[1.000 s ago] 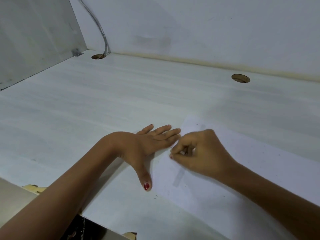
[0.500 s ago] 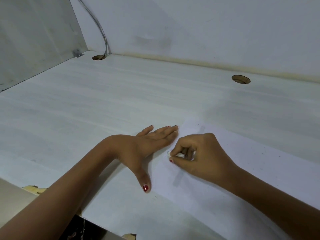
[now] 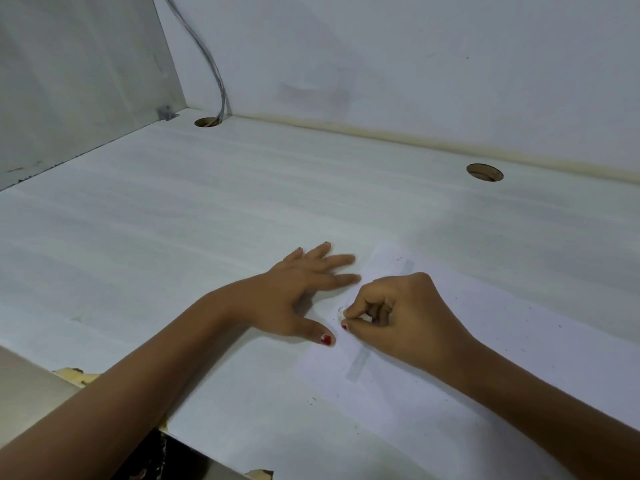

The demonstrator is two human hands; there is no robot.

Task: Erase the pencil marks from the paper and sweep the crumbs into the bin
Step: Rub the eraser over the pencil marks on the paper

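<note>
on the paper's left part, the right hand (image 3: 398,317) pinches a small white eraser (image 3: 343,314) between curled thumb and fingertips, its tip down beside a grey pencil mark (image 3: 358,367). the paper (image 3: 467,375) lies flat on the desk. thin and light, it will likely slide or crease, so pin it close to the rubbing. the left hand (image 3: 301,289), fingers straight and spread, presses at the paper's left edge.

2 hands: left hand (image 3: 304,289), right hand (image 3: 398,317). 1 paper (image 3: 485,358). 1 eraser (image 3: 343,314). 1 desk (image 3: 173,220) w/ 2 holes: hole back left (image 3: 207,122), hole back right (image 3: 484,172). 1 cable (image 3: 207,53). 1 bracket (image 3: 167,112). 1 grey strip (image 3: 358,367). Dark crumbs (image 3: 312,400): many, too small to count.
</note>
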